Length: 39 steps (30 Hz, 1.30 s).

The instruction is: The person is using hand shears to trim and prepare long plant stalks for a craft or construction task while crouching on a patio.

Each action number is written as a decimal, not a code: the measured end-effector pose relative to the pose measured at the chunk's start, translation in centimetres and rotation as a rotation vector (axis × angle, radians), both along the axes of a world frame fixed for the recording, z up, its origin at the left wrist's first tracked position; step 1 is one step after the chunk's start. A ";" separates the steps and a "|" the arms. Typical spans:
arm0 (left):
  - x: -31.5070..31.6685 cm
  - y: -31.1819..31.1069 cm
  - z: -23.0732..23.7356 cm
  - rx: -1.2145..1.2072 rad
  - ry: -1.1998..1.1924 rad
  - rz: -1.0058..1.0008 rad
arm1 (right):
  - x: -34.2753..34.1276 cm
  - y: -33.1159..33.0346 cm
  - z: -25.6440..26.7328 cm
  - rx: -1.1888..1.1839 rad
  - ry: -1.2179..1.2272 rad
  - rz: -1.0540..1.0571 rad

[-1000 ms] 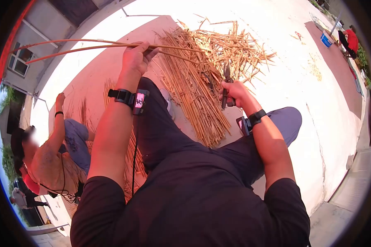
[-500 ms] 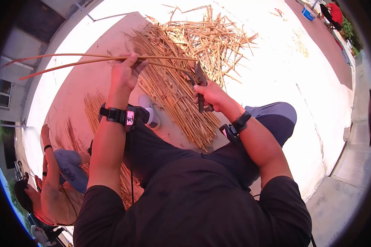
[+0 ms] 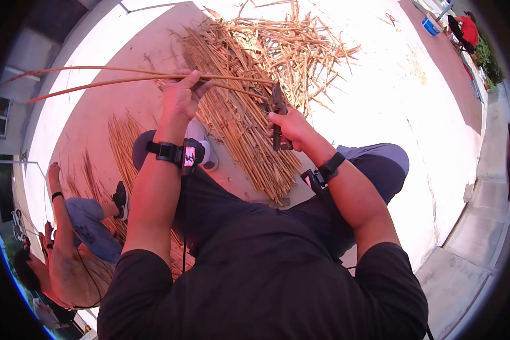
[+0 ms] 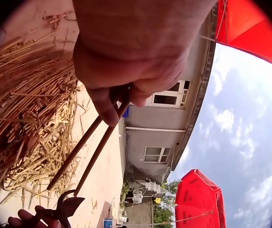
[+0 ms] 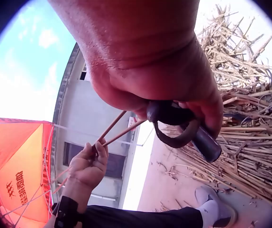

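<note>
My left hand holds two long thin canes side by side, its fingers and thumb closed on them. The canes reach far to the left and end a short way to the right, near the shears. In my right hand are dark pruning shears, gripped by the handles. Their curved blades stand right by the cut ends of the canes in the left wrist view. One shear handle sticks out below my fingers in the right wrist view.
Below my hands lies a bundle of long canes, with short cut pieces scattered behind. More canes lie to the left, where another person sits. A blue bucket and a person in red are far right.
My right hand has brought the shears left, up to the cane ends. My left hand keeps hold of both canes. The head view has shifted, and the person at left has moved somewhat.
</note>
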State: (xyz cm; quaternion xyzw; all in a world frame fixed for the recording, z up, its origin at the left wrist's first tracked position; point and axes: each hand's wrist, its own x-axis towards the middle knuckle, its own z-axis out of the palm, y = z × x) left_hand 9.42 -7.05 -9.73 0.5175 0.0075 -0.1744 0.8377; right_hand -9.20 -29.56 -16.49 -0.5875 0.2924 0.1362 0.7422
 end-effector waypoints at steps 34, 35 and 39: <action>-2.8 6.5 6.2 -0.125 0.024 0.185 | 0.0 -2.8 -8.3 -0.144 0.070 -0.058; -3.3 7.0 6.7 -0.117 0.015 0.181 | 0.4 -4.0 -11.3 -0.105 0.066 -0.053; -3.8 9.6 6.9 -0.077 -0.014 0.194 | 0.2 -3.7 -10.2 -0.129 0.111 -0.048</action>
